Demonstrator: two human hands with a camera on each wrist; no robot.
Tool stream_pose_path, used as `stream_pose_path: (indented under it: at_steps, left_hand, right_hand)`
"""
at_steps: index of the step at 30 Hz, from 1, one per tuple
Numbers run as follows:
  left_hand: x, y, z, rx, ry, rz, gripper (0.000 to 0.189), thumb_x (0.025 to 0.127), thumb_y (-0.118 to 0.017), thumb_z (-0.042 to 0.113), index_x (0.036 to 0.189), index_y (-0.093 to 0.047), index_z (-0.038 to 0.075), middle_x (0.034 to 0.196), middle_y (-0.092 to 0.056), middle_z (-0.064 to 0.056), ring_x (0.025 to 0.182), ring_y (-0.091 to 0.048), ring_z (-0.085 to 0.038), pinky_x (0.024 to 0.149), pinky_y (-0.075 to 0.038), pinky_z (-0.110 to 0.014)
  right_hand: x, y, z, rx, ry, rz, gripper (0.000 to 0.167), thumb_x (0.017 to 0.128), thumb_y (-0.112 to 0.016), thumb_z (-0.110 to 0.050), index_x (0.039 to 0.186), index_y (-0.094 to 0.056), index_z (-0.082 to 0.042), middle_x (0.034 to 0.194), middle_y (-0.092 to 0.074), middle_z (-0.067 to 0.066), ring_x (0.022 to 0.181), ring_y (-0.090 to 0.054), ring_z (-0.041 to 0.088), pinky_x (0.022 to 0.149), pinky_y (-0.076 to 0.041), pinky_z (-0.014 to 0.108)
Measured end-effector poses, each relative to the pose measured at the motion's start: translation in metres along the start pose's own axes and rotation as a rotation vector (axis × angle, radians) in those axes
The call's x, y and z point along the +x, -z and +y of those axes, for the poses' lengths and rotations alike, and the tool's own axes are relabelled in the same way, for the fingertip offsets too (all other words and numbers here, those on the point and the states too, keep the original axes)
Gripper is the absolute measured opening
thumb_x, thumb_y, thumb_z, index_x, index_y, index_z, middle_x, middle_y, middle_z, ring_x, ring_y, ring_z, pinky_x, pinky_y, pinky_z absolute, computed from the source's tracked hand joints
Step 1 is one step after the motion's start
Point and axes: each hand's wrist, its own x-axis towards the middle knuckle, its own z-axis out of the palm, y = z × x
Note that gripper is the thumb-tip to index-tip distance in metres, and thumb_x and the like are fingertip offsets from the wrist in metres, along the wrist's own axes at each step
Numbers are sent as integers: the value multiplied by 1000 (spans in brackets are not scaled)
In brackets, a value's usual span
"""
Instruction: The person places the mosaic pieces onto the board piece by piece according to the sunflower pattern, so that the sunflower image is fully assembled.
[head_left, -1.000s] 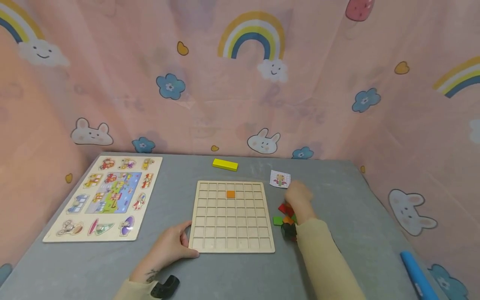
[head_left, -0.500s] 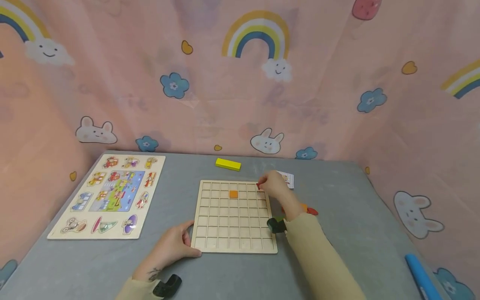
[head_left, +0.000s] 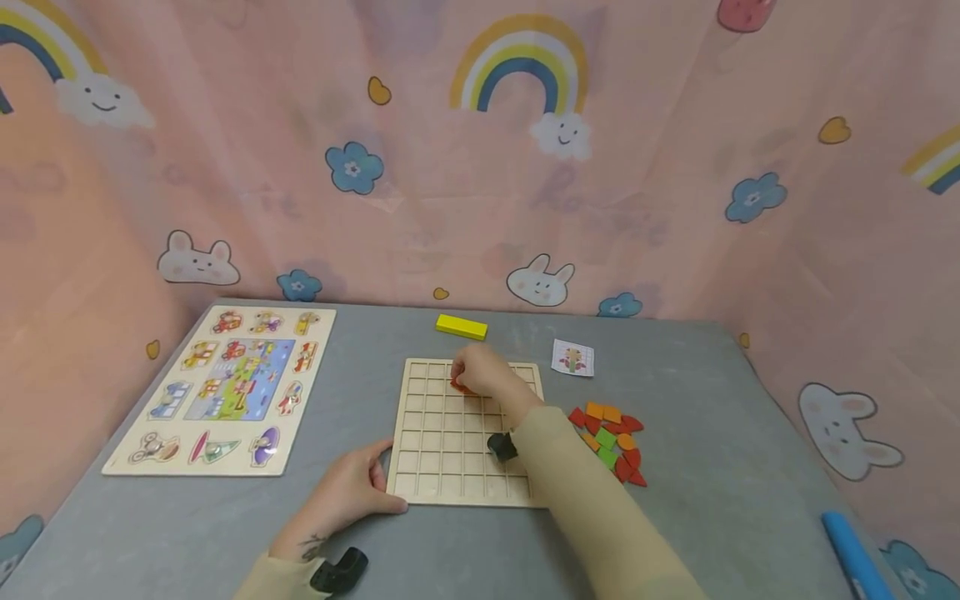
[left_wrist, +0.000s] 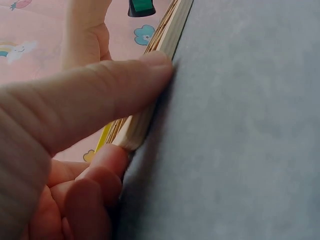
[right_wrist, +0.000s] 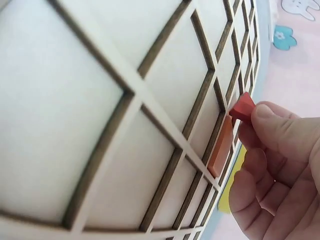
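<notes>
A wooden grid board [head_left: 442, 471] lies flat on the grey table. My left hand [head_left: 348, 487] holds its near left corner, thumb [left_wrist: 130, 82] against the front edge and fingers at the left side. Over the far part of the board, my right hand [head_left: 483, 372] pinches a small red piece [right_wrist: 243, 106] between thumb and fingers. Beside that piece in the right wrist view, an orange square tile [right_wrist: 221, 150] sits in a cell. The red piece is tilted, just above the grid; its full shape is partly hidden by the fingers.
Several loose red, orange and green pieces [head_left: 606, 439] lie right of the board. Behind them is a small pattern card [head_left: 573, 358]. A yellow bar [head_left: 461, 327] lies at the back, a picture puzzle board [head_left: 315, 321] at left, a blue object [head_left: 855, 554] at right.
From the loose pieces, my right hand has moved left over the grid, carrying the red piece, to beside the orange tile. My left hand stays at the board's corner.
</notes>
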Motion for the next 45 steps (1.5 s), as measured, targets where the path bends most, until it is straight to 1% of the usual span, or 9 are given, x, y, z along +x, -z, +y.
stream_pose_path:
  at_steps: [14,18,25,28,32,35,39,42,45]
  left_hand:
    - [0,0,0,-4,-17,0,95,53,-88,19,134,-44,-2,58,-51,1,49,-45,-10,45,-34,-24]
    - [1,-1,0,-6,-20,-2,95,53,-88,19,134,-44,-2,58,-51,1,49,-45,-10,45,-34,-24]
    - [0,-1,1,-5,-16,-2,94,53,-88,17,134,-44,-2,57,-51,1,48,-45,-10,44,-34,-24]
    - [0,-1,2,6,-3,3,94,54,-88,17,134,-44,-1,56,-51,1,48,-45,-10,44,-34,-24]
    - [0,-2,2,15,12,9,94,54,-88,17,135,-44,-1,56,-51,1,47,-45,-11,43,-34,-25]
    - [0,-2,2,11,17,8,94,54,-88,17,135,-44,-1,56,-51,1,48,-45,-11,44,-34,-25]
    - [0,-1,2,10,19,8,94,54,-87,18,135,-43,-1,56,-51,1,48,-45,-11,44,-34,-24]
    - [0,0,2,17,20,12,94,54,-88,18,135,-44,0,56,-51,1,48,-45,-12,44,-33,-24]
    - [-1,-1,2,25,25,18,94,54,-88,19,135,-44,-1,57,-51,1,48,-45,-11,45,-33,-24]
  right_hand:
    - [4,-4,-7,-128,-6,12,19,84,-57,-1,78,-69,-14,85,-64,0,78,-53,17,75,-44,35]
    - [3,-6,-7,-143,-5,25,19,85,-57,-2,78,-70,-15,84,-64,-1,75,-52,16,73,-44,35]
    - [2,-8,-6,-134,-11,32,18,85,-57,-2,76,-68,-13,80,-63,0,69,-51,15,65,-43,30]
    - [1,-7,-5,-109,-25,34,14,87,-57,-6,81,-69,-13,84,-64,0,70,-51,15,64,-42,30]
    - [-10,6,-1,-2,-37,57,13,90,-57,-11,95,-68,-8,96,-64,5,78,-55,17,70,-46,32]
    - [-27,27,14,42,-52,94,19,91,-56,-12,105,-67,-5,103,-64,9,88,-59,21,77,-48,35]
    - [-57,57,56,35,-95,164,24,90,-56,-11,110,-64,0,107,-64,15,98,-59,29,83,-47,42]
    - [-81,71,93,34,-144,200,25,89,-55,-8,109,-63,5,107,-62,21,96,-58,33,83,-47,46]
    - [-104,77,124,43,-218,178,26,89,-53,-5,109,-62,9,106,-60,25,93,-56,35,82,-47,47]
